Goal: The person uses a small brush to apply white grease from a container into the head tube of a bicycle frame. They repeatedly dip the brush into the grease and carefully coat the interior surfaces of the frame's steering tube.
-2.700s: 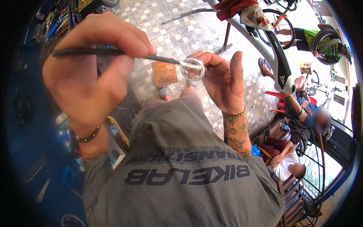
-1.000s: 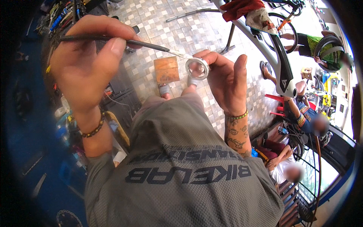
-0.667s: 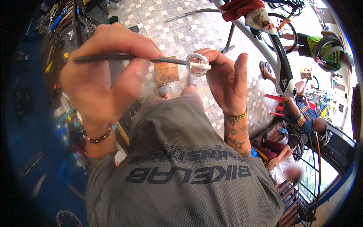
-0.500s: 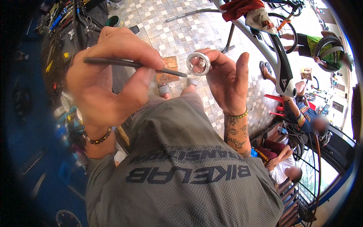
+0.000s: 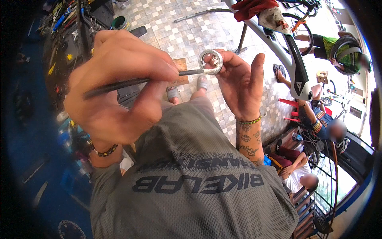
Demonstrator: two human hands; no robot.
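Observation:
My left hand (image 5: 119, 73), on the left and close in view, pinches a slim dark rod (image 5: 190, 73) with a pale tip between thumb and fingers. My right hand (image 5: 240, 81) is palm up, its fingertips closed on a silver metal ring (image 5: 201, 63) while its thumb stands apart. The rod's tip meets the lower edge of the ring, where a whitish smear shows. The rod's middle is hidden behind my left fingers.
A bicycle frame (image 5: 295, 63) hangs at the upper right, with a red cloth (image 5: 252, 8) over it. Tools crowd a dark bench (image 5: 71, 44) on the left. Several people are at the right, near a red chair (image 5: 289, 102). A wooden piece (image 5: 182, 77) lies on the tiled floor (image 5: 167, 24).
My left hand has moved slightly, bringing the rod's tip up and right onto the ring's lower edge. The ring has shifted a little, still in my right fingers.

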